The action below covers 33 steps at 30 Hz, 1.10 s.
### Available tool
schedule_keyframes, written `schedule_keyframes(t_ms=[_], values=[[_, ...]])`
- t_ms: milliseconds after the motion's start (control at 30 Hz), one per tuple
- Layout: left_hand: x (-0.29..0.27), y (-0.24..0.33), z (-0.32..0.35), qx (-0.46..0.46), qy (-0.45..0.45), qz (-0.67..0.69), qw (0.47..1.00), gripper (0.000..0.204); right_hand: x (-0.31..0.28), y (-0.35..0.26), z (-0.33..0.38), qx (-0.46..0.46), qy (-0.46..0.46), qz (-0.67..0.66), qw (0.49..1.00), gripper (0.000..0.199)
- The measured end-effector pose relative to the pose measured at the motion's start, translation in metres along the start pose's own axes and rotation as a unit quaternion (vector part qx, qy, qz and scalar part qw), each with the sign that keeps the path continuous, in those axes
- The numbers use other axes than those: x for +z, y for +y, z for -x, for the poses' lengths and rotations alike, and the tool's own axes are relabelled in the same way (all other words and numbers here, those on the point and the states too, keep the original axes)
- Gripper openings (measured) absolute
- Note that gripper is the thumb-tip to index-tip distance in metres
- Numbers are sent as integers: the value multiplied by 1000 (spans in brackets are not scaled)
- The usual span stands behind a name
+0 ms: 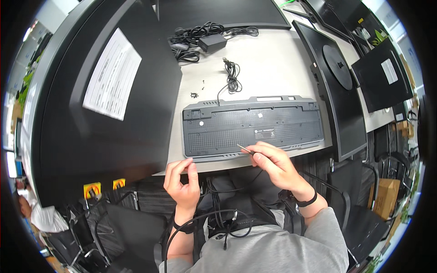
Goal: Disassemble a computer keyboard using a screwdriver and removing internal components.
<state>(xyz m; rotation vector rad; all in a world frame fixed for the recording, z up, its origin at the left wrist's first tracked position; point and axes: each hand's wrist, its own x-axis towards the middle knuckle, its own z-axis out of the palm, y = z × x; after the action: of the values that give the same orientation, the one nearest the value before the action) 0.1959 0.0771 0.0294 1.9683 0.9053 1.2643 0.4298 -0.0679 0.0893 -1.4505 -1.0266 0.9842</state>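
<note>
A black keyboard [246,125] lies upside down on the pale table, its underside with small stickers and a label facing up. My right hand [275,166] pinches a small screwdriver [246,149] by its dark handle. The metal tip points left, above the keyboard's near edge. My left hand [182,182] is at the keyboard's near left corner, thumb and bent fingers apart, with nothing seen in it. Beyond the keyboard's left part lies a little pile of dark screws [194,95], with a couple of loose ones farther back. The keyboard's coiled cable [233,77] rests behind it.
A large black monitor [123,136] with a paper sheet stands close on the left. Another monitor [337,91] with a round base bounds the right side. Bundled cables and a power adapter [212,43] lie at the back. Chairs [123,227] stand below the table edge.
</note>
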Motion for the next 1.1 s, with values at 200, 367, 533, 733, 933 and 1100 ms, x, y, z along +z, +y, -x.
schedule_keyframes(t_ms=[200, 367, 533, 733, 933, 1100], values=[[-2, -15, -17, 42, -80, -58, 994, 17, 15, 7, -9, -11, 144, -41, 989, 25], [0, -23, -23, 48, -104, -57, 992, 18, 21, 5, -21, -101, 165, 83, 978, 17], [9, -34, -19, 33, -61, -64, 996, 25, 24, 0, -36, -111, 133, 187, 967, 15], [13, -33, -16, 32, -46, -98, 994, 25, 22, 9, -50, -124, 99, 161, 974, 16], [17, -34, -16, 36, -25, -112, 993, 25, 19, 14, -39, -103, 89, 96, 986, 18], [20, -35, -14, 48, -17, -125, 991, 24, 18, 12, -34, -85, 90, 86, 988, 16]])
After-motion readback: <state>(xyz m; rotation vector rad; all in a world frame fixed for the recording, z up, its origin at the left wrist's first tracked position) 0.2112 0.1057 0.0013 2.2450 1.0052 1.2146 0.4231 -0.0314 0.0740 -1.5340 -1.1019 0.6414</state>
